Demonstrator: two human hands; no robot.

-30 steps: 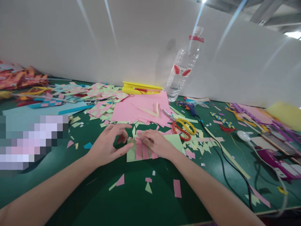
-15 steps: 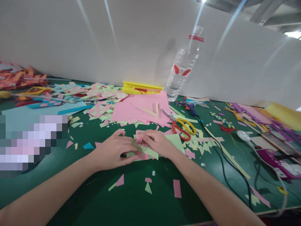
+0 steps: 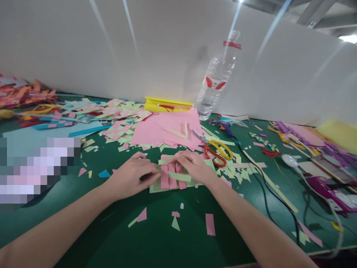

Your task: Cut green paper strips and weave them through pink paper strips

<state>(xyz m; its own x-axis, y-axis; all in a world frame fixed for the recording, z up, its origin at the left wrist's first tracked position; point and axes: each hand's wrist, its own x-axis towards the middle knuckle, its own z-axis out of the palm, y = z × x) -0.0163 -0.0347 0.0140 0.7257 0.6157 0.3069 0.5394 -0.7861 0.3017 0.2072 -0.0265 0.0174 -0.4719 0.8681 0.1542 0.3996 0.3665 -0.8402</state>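
1. Pink paper strips [image 3: 164, 178] lie side by side on a pale green sheet [image 3: 155, 188] between two bare hands, crossed by a light green strip [image 3: 182, 177], atop a green table [image 3: 125, 238].
2. Left hand [image 3: 134, 175] curls its fingers at the strips' left side; whether it grasps paper cannot be told.
3. Right hand [image 3: 193, 166] rests fingertips at their upper end, its grip likewise unclear.
4. Scissors [image 3: 212, 142] lie beyond the right hand, near a leaning plastic bottle [image 3: 216, 83].
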